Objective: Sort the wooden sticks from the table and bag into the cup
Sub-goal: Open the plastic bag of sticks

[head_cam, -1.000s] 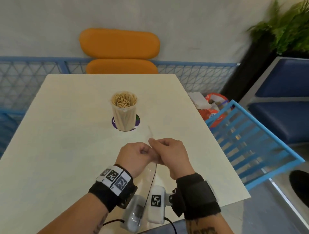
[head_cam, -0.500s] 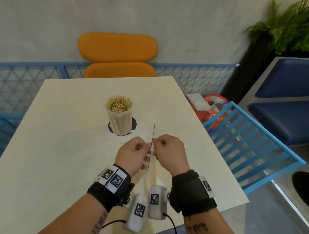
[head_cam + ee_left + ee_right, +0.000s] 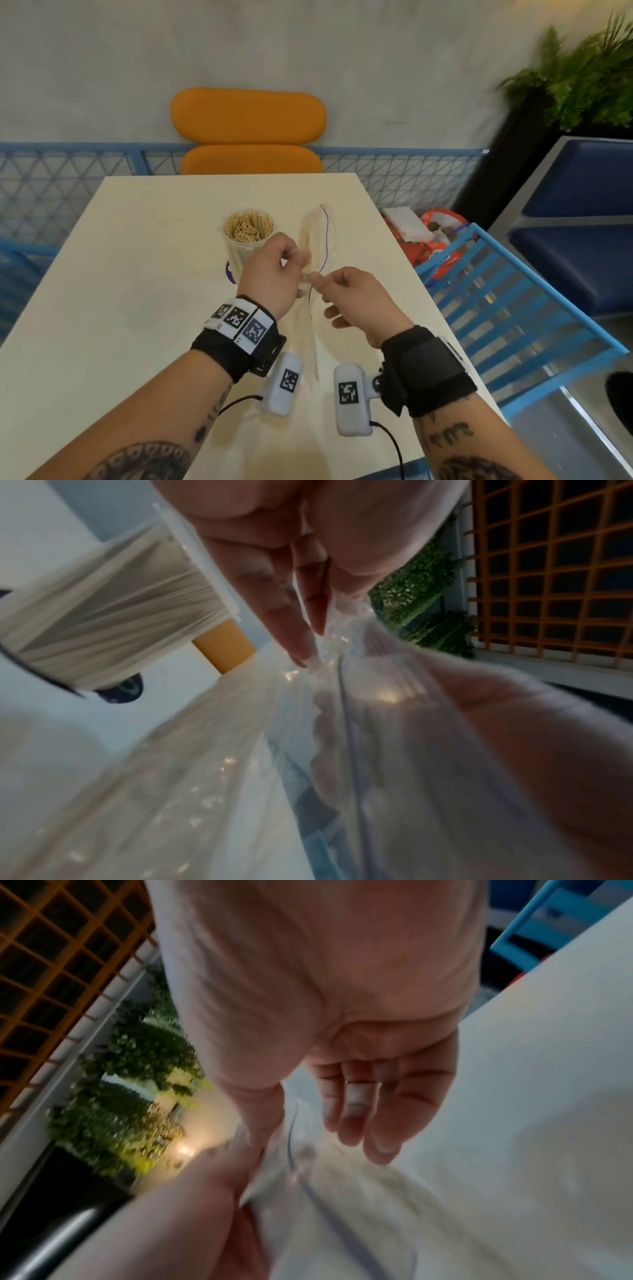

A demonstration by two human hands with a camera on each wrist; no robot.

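Note:
A clear plastic cup (image 3: 247, 236) packed with wooden sticks stands on a purple coaster on the cream table (image 3: 102, 281); it shows blurred in the left wrist view as the cup (image 3: 113, 626). Both hands hold a clear zip bag (image 3: 317, 240) with a purple seal line upright above the table, just right of the cup. My left hand (image 3: 274, 274) pinches one side of the bag's mouth. My right hand (image 3: 346, 291) pinches the other side between thumb and forefinger, its other fingers loose. A few sticks show faintly inside the bag (image 3: 359, 723).
A blue slatted chair (image 3: 513, 308) stands at the table's right edge, with a red bag (image 3: 435, 240) behind it. An orange chair (image 3: 250, 137) sits at the far end. A blue mesh fence (image 3: 51, 192) runs behind, and a plant (image 3: 575, 75) is at the upper right.
The hands have risen and moved forward toward the cup, lifting the bag upright. They have drawn apart at its mouth, and the left hand now partly hides the cup.

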